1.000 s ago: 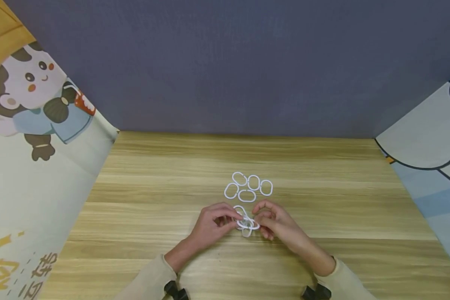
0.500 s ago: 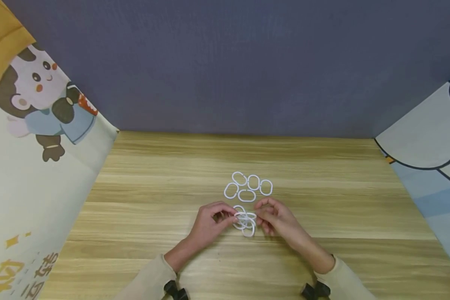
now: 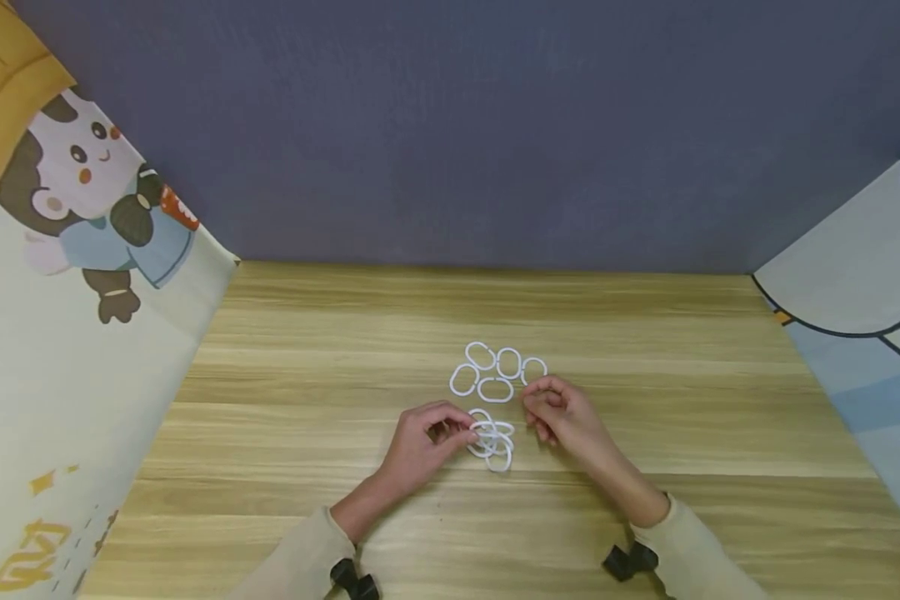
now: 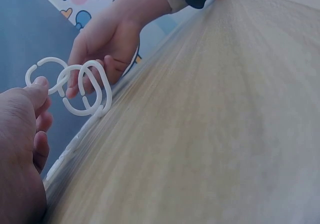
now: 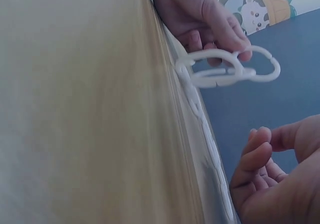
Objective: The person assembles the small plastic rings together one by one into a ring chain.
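Several smooth white plastic rings (image 3: 492, 431), oval and interlocked in a loose tangle, are hanging just below the centre of the frame in the head view. Their left side is being pinched between the thumb and fingers of the left hand (image 3: 431, 437), while the rest are tilting at different angles and overlapping. Small gaps are showing in some of their loops in the left wrist view. Five matching loose rings (image 3: 497, 362) are lying flat on the bench (image 3: 345, 350) just above the tangle, clustering closely; the rightmost is being partly covered by the right hand (image 3: 562, 417).
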Motion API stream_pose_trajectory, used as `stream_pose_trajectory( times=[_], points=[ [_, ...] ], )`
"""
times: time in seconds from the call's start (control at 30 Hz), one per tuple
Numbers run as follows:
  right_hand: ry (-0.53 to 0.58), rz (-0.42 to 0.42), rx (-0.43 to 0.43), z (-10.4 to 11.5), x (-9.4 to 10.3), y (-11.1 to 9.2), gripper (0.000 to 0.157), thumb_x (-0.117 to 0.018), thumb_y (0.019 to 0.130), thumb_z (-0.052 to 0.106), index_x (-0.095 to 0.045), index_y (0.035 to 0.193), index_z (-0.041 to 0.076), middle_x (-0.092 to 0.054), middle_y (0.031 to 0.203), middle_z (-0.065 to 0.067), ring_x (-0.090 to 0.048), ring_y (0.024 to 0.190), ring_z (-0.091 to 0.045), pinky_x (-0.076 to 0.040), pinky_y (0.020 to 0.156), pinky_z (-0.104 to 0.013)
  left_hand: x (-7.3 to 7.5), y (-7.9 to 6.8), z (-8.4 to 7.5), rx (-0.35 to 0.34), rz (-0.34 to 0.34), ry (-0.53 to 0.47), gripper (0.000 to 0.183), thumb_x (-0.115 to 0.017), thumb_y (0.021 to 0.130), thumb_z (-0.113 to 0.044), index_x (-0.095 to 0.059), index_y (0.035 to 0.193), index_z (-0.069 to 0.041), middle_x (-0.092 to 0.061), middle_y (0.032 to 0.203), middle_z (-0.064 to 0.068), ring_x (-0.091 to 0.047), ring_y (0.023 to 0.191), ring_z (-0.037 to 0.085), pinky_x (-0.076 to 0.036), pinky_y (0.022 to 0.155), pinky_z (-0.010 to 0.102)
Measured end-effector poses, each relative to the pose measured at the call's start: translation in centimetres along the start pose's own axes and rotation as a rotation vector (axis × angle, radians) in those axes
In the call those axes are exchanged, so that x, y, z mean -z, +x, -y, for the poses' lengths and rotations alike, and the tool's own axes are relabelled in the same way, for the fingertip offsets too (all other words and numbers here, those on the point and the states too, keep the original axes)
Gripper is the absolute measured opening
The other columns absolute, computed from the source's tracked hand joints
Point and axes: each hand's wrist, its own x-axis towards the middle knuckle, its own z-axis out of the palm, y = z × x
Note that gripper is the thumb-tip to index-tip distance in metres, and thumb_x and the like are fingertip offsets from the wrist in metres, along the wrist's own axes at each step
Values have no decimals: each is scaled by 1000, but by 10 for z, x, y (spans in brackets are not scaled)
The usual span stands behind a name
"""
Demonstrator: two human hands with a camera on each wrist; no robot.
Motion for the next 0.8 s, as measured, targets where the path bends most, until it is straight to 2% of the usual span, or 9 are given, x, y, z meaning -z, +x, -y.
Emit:
stream_pose_trajectory(
  times=[0.3,0.47,0.63,0.8],
  points=[
    [-34,-148,23,-1,15,20,21,-70,105,0,-66,120,-14,-66,83,-6,-54,58,-10,-43,50,-21,-1,1,-1,-3,1,-7,13,-90,90,-2,-83,101,-4,-78,87,7,-59,71,3,-51,59,20],
    [-96,-222,52,-3,25,31,21,-74,101,-2,-68,118,-13,-65,85,-3,-56,62,-10,-47,53,-20,-1,1,-1,0,3,-9,14,-90,90,-2,-83,101,-5,-78,87,7,-59,71,4,-51,60,21],
    [-179,-247,80,-5,35,42,24,-79,98,-2,-70,119,-11,-68,92,-8,-59,72,-8,-52,62,-19,0,1,-1,4,2,-11,14,-90,90,-2,-83,102,-4,-78,87,7,-59,71,4,-51,60,21],
    [-190,-252,72,-8,39,50,28,-82,95,-2,-71,119,-11,-68,94,-5,-57,78,-6,-49,68,-15,-1,1,-1,7,1,-13,14,-90,90,-2,-82,101,-3,-78,87,7,-59,71,3,-51,59,20]
  ],
)
